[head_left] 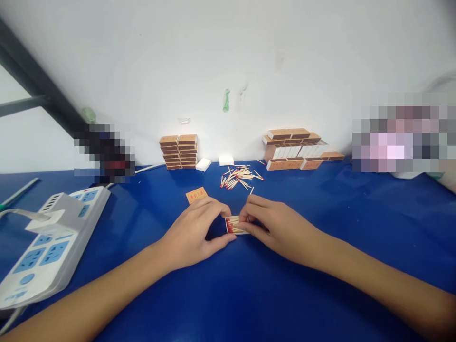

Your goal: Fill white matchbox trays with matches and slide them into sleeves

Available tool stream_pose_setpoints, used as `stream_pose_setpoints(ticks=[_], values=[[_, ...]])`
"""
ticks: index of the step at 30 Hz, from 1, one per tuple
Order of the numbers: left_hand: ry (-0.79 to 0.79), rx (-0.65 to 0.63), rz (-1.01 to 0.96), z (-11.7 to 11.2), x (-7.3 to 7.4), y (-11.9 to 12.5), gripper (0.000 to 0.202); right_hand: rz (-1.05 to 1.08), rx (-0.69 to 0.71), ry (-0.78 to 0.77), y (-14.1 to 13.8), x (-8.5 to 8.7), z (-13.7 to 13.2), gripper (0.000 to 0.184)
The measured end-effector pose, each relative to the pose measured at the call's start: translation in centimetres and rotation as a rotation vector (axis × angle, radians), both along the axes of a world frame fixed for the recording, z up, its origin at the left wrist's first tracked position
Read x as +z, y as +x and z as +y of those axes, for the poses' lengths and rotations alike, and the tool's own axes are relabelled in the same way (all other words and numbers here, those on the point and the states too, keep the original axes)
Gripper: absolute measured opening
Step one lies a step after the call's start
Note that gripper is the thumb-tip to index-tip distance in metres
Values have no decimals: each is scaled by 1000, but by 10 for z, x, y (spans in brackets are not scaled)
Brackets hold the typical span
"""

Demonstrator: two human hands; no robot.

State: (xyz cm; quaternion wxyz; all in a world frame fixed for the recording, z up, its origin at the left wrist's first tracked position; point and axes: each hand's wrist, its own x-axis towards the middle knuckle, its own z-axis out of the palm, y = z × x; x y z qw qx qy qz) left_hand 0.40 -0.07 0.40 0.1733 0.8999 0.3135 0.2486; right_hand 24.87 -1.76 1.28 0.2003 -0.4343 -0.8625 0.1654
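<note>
A small open matchbox tray filled with red-tipped matches lies on the blue table. My left hand pinches the tray's left end between thumb and fingers. My right hand covers its right end, fingertips pressing on the matches. An orange matchbox sleeve lies flat just beyond my left hand. A loose heap of matches is scattered farther back, apart from both hands.
A neat stack of orange matchboxes stands at the back by the white wall. A rougher pile of boxes and white trays is at the back right. Two white trays lie between them. A white power strip sits at the left.
</note>
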Motion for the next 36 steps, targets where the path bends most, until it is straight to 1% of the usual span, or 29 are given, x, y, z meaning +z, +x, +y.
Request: stream_pose_setpoints(ticks=[3,5,7,9,11,14,17,20,22,24,26,30,33,36], values=[[19,-3,-3,0,0,0,34,73,-39,74,8,-2,10,10],[39,-32,7,0,-1,0,30,81,-88,137,21,-4,22,11],[66,-76,9,1,-1,0,23,49,-89,166,34,-7,34,15],[88,-109,3,2,-1,0,18,25,-35,151,43,-13,45,21],[90,-121,-5,2,-1,-1,16,23,-3,129,48,-19,53,19],[85,-123,-14,1,-1,-1,15,15,-37,106,47,-23,58,15],[86,-128,-15,1,-1,-1,13,23,-76,71,41,-19,52,17],[81,-100,-2,0,-1,0,17,89,-81,30,25,-9,34,18],[60,-68,13,0,0,0,22,115,-64,17,11,-3,17,15],[34,-45,21,0,1,0,24,96,-33,6,-1,1,4,12],[21,-35,20,-1,1,1,25,75,-3,0,-6,2,-3,12],[27,-37,23,-1,0,0,29,92,-11,9,3,5,1,10],[30,-39,22,-1,-1,0,30,60,7,-35,11,8,6,7],[27,-46,25,0,-1,0,31,36,38,-74,9,6,6,10]])
